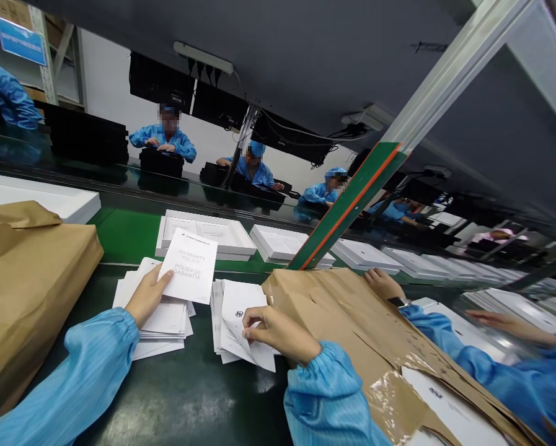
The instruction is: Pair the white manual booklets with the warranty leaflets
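My left hand (146, 296) pinches a white warranty policy booklet (191, 265) by its lower left edge, holding it up over a loose pile of white booklets (161, 348). To the right, my right hand (278, 331) closes thumb and fingers on the top leaflet (240, 303) of a second stack; that leaflet bears a round black logo, and its lower corner curls up. Behind the raised booklet stands an open white box (233, 238) with printed paper inside.
Brown paper parcels stand left (40, 279) and right (315, 291), the right one torn open over white leaflets (449, 399). More white boxes (287, 243) line the green belt (124, 232). A co-worker's hands (383, 284) are at the right. A slanted post (352, 198) crosses the view.
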Tool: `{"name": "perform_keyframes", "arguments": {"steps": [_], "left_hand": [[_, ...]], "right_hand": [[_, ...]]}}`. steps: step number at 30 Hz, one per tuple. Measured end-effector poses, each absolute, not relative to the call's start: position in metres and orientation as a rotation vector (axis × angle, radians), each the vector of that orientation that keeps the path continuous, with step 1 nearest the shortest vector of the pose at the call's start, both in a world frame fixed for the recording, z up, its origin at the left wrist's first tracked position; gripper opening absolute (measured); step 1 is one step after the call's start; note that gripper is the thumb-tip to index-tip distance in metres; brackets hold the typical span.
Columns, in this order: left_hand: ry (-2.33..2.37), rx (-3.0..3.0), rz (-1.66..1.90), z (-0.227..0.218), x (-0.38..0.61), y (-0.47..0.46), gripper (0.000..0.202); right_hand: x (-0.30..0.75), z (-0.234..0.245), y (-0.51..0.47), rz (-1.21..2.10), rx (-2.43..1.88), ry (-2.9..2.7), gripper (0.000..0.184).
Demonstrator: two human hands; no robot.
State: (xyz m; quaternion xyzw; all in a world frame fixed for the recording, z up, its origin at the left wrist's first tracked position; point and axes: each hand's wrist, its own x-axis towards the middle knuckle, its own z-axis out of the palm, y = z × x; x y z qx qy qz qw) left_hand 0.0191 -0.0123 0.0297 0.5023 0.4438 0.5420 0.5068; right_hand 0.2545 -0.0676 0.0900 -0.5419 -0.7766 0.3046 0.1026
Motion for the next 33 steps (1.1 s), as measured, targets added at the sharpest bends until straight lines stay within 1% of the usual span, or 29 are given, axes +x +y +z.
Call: {"name": "perform_keyframes", "arguments": {"steps": [2, 7, 13, 15, 20, 23, 26, 29, 31, 33], "left_hand": [[1.075, 1.218, 1.304, 0.03, 0.019, -0.013, 0.048], [1.087, 1.236, 1.308, 0.031, 0.019, -0.014, 0.049], [1.076, 1.232, 1.303, 0.031, 0.019, -0.014, 0.049], [1.076, 1.23, 1.301, 0.031, 0.019, -0.014, 0.049], [1.076, 1.224, 1.303, 0.033, 0.019, -0.014, 0.048], [1.07, 1.215, 1.319, 0.033, 0.019, -0.015, 0.049], [1.068, 1.223, 1.335, 0.033, 0.019, -0.015, 0.048], [1.059, 1.243, 1.334, 0.031, 0.019, -0.014, 0.048], [1.068, 1.253, 1.338, 0.028, 0.019, -0.012, 0.047], [1.089, 1.248, 1.356, 0.026, 0.018, -0.011, 0.047]], "right_hand": [[0.254, 0.091, -0.069, 0.83, -1.632, -2.315, 0.007], [0.251, 0.092, -0.071, 0.884, -1.665, -2.319, 0.007], [0.239, 0.093, -0.078, 0.449, -1.817, -2.404, 0.009], [0.238, 0.099, -0.083, 0.374, -1.797, -2.411, 0.01], [0.247, 0.117, -0.101, 0.394, -1.628, -2.388, 0.015], [0.251, 0.119, -0.111, 0.431, -1.559, -2.341, 0.021], [0.247, 0.111, -0.117, 0.511, -1.464, -2.339, 0.025], [0.242, 0.097, -0.119, 0.499, -1.439, -2.332, 0.024], [0.244, 0.088, -0.118, 0.447, -1.484, -2.221, 0.022], [0.25, 0.082, -0.114, 0.39, -1.558, -1.97, 0.017]]}}
